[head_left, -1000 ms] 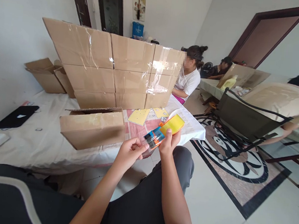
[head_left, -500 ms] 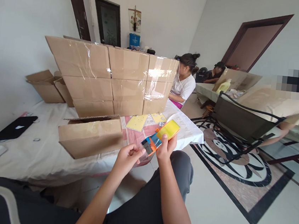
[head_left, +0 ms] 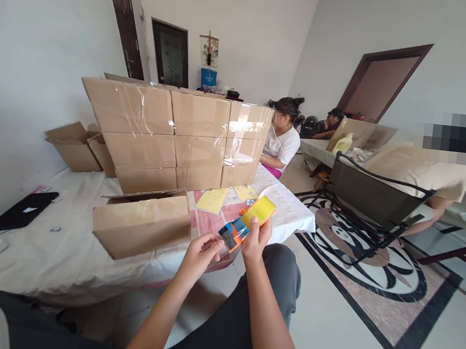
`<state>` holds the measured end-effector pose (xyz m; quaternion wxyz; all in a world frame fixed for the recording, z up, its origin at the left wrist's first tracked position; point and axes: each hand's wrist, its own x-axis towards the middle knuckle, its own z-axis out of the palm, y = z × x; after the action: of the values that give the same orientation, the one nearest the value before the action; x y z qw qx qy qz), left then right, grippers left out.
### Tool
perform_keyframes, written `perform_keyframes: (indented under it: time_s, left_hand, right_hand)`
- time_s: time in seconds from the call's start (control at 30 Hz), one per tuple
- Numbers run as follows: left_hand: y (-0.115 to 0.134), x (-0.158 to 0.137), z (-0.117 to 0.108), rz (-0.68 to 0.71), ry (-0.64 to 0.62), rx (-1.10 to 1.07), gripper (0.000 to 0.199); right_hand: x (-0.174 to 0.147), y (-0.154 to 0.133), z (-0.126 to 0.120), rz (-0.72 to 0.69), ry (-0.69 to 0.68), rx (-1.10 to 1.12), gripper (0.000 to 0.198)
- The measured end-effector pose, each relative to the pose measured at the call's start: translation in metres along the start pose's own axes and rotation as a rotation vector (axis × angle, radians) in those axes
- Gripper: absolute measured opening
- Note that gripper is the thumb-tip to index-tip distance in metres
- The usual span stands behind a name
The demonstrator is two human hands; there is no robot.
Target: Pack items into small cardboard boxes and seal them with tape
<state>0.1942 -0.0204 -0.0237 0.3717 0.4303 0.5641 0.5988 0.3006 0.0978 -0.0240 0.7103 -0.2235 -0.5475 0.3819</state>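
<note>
Both hands are on one small, bright packet (head_left: 242,228), up in the air by the edge of the table (head_left: 291,214), near the person's knee (head_left: 283,271). The packet is yellow at its far end, and blue, orange and dark at its near end, with shiny see-through plastic there. I cannot tell what is inside.

The right hand (head_left: 257,241) is closed around the side of the packet, with its thumb on top, close to where the yellow part ends. The left hand (head_left: 202,252) has its fingers curled in. Its thumb and fingertip come together at the see-through end and seem to pinch it, though the clear edge is hard to see.

Not much has changed in the last second. The view has tipped up a bit, so the table things look lower, and the packet has slid down with them. Both hands stay in the same places on it, so the packet is still being held and has not been put down.

Just beyond the left hand, a small cardboard box (head_left: 142,226) sits on the table. Behind it is a taped stack of cardboard boxes (head_left: 201,118).
</note>
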Motion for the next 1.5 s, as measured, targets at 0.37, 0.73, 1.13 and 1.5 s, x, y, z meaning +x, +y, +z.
perform_keyframes:
  time_s: [0.37,0.73,1.13,1.5]
  left_hand:
    - [-0.004,0.003,0.000,-0.045,-0.045,-0.076,0.050]
    - [-0.003,0.003,0.000,-0.029,-0.006,-0.084,0.052]
    - [-0.012,0.005,0.001,-0.002,-0.014,-0.085,0.049]
    - [-0.010,0.003,0.000,0.038,-0.023,-0.037,0.049]
  right_hand:
    - [0.000,-0.012,0.010,0.102,0.042,0.199,0.024]
    - [-0.002,-0.021,0.014,0.192,0.115,0.326,0.028]
    - [-0.001,-0.029,0.016,0.254,0.158,0.359,0.032]
    - [0.001,-0.033,0.012,0.266,0.157,0.405,0.037]
